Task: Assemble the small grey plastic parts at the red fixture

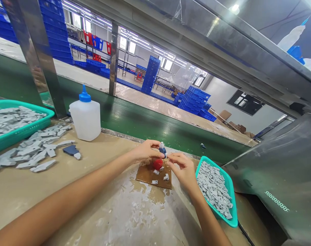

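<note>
My left hand [150,150] pinches a small dark-blue and white plastic part [162,149] above a brown board [147,177]. My right hand [180,163] comes in from the other side, thumb and forefinger pressed together at the part's right edge; whether a separate small piece is between them I cannot make out. Just below the hands a round red object [157,164] sits on the board. Several small grey-white pieces [166,177] lie around it. Another dark-blue part with a pale tip [72,151] rests on the table to the left.
A turquoise basket [234,205] of small grey pieces stands at right, another basket [22,128] at left beside a heap of larger grey pieces [39,150]. A white bottle with blue cap [86,118] stands near the green conveyor belt [134,118]. A metal panel [278,171] borders the right.
</note>
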A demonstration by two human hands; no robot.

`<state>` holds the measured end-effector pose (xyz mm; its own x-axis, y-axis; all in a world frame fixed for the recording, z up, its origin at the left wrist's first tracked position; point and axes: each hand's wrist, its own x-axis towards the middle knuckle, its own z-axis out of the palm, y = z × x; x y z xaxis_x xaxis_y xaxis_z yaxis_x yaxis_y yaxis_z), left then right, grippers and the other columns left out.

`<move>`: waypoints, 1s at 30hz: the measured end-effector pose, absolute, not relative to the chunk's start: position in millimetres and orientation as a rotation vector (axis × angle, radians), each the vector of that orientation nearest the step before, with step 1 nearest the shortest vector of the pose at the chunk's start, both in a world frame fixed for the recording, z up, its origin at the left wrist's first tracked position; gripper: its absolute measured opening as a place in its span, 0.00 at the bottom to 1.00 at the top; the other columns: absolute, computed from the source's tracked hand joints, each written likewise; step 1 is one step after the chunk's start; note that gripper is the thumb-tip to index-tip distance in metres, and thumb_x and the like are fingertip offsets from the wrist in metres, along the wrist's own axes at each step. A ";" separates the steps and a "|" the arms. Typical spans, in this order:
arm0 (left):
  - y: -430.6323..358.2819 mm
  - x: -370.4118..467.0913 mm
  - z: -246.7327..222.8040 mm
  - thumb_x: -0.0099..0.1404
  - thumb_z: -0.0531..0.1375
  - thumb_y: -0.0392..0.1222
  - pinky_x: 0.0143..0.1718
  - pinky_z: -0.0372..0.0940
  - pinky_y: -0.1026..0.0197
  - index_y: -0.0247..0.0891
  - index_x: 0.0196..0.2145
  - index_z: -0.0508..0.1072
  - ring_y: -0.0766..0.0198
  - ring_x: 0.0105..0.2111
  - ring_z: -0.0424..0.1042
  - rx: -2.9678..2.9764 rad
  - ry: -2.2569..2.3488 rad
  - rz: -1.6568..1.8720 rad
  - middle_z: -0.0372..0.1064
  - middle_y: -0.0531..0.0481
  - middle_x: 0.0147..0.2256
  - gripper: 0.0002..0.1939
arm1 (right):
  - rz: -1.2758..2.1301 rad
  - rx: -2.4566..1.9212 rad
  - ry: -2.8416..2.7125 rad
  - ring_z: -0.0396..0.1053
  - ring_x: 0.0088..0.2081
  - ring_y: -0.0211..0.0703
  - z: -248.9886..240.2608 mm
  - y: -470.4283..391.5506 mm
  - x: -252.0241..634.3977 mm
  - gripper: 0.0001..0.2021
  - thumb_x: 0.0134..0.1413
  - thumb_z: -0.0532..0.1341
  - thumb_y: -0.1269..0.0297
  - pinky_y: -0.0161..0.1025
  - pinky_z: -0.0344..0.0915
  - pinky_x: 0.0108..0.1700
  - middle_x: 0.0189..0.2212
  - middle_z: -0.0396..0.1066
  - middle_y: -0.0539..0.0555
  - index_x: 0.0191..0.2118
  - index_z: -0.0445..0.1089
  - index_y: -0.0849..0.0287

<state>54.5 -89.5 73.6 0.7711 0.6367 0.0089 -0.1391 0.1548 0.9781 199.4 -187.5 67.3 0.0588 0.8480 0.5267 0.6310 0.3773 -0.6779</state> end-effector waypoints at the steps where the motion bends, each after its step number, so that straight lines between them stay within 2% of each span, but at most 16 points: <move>1: -89.5 54.6 73.8 0.39 0.65 0.36 0.33 0.63 0.63 0.33 0.24 0.70 0.69 0.27 0.66 1.295 0.473 0.589 0.67 0.53 0.25 0.11 | 0.278 -1.332 -1.679 0.63 0.28 0.36 66.8 -187.8 199.3 0.13 0.43 0.59 0.72 0.37 0.63 0.34 0.30 0.66 0.52 0.38 0.71 0.55; 4: -90.0 54.9 74.7 0.39 0.65 0.36 0.34 0.64 0.62 0.33 0.24 0.70 0.69 0.27 0.67 1.279 0.501 0.612 0.67 0.53 0.24 0.11 | 0.263 -1.341 -1.749 0.61 0.27 0.35 65.9 -188.8 199.3 0.18 0.44 0.57 0.73 0.37 0.63 0.34 0.30 0.64 0.51 0.44 0.68 0.52; 9: -95.0 57.6 77.7 0.43 0.63 0.36 0.33 0.63 0.64 0.33 0.23 0.69 0.69 0.26 0.66 1.305 0.534 0.676 0.67 0.53 0.23 0.08 | 0.397 -1.350 -1.692 0.61 0.28 0.36 67.6 -187.9 198.8 0.17 0.44 0.58 0.70 0.36 0.62 0.33 0.28 0.63 0.50 0.43 0.68 0.53; 12: -96.3 59.4 80.1 0.47 0.58 0.33 0.28 0.60 0.67 0.33 0.25 0.67 0.73 0.23 0.64 1.254 0.580 0.707 0.67 0.53 0.25 0.05 | 0.592 -1.306 -1.470 0.62 0.27 0.36 68.7 -187.6 198.2 0.09 0.41 0.61 0.66 0.35 0.61 0.30 0.27 0.65 0.50 0.33 0.70 0.57; 13: -95.7 59.5 80.7 0.48 0.57 0.32 0.27 0.59 0.67 0.33 0.27 0.67 0.74 0.22 0.63 1.229 0.600 0.713 0.68 0.52 0.26 0.06 | 0.640 -1.291 -1.407 0.62 0.26 0.36 69.0 -187.9 198.5 0.06 0.40 0.61 0.65 0.35 0.61 0.29 0.25 0.65 0.50 0.29 0.69 0.58; 15: -92.2 58.4 81.0 0.48 0.54 0.31 0.25 0.58 0.67 0.34 0.32 0.66 0.74 0.21 0.63 1.205 0.633 0.724 0.69 0.50 0.29 0.10 | 0.678 -1.299 -1.353 0.60 0.22 0.35 69.5 -188.8 200.7 0.06 0.40 0.61 0.63 0.34 0.59 0.26 0.20 0.63 0.48 0.23 0.65 0.59; 17: -85.6 56.0 79.4 0.48 0.53 0.31 0.26 0.58 0.67 0.34 0.37 0.65 0.73 0.21 0.63 1.236 0.679 0.766 0.69 0.50 0.30 0.15 | 0.587 -1.386 -1.413 0.59 0.21 0.35 69.7 -189.0 205.5 0.06 0.42 0.60 0.64 0.34 0.58 0.25 0.18 0.63 0.48 0.22 0.64 0.59; 19: -75.6 52.2 74.4 0.48 0.53 0.31 0.26 0.59 0.67 0.35 0.40 0.63 0.73 0.21 0.63 1.300 0.774 0.827 0.69 0.50 0.29 0.18 | 0.343 -1.553 -1.595 0.60 0.23 0.36 69.1 -187.4 212.2 0.05 0.44 0.58 0.67 0.34 0.57 0.27 0.20 0.64 0.50 0.22 0.64 0.60; 23: -47.9 40.7 51.5 0.49 0.54 0.34 0.25 0.60 0.67 0.37 0.40 0.61 0.72 0.21 0.64 1.400 1.014 0.873 0.70 0.51 0.29 0.18 | -0.136 -1.973 -2.076 0.62 0.28 0.38 65.3 -175.8 224.0 0.08 0.47 0.53 0.75 0.34 0.54 0.29 0.24 0.66 0.53 0.22 0.64 0.61; 26: -29.3 31.1 30.5 0.48 0.54 0.37 0.27 0.61 0.66 0.38 0.40 0.61 0.69 0.22 0.66 1.531 1.145 0.881 0.70 0.52 0.28 0.18 | -0.223 -2.200 -2.285 0.63 0.30 0.39 62.6 -162.1 226.5 0.07 0.48 0.52 0.75 0.33 0.51 0.28 0.27 0.68 0.55 0.25 0.65 0.61; 30: -19.2 25.8 15.6 0.49 0.53 0.41 0.31 0.62 0.64 0.39 0.38 0.62 0.66 0.24 0.69 1.664 1.185 0.878 0.70 0.54 0.25 0.16 | -0.233 -2.270 -2.367 0.64 0.30 0.40 61.2 -146.9 226.0 0.08 0.47 0.51 0.76 0.33 0.49 0.27 0.27 0.68 0.57 0.24 0.66 0.62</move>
<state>25.8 -19.2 15.6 0.2924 0.9549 0.0519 0.3276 -0.1510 0.9327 226.0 -146.9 61.2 -0.0410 0.9991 -0.0080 0.9785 0.0418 0.2021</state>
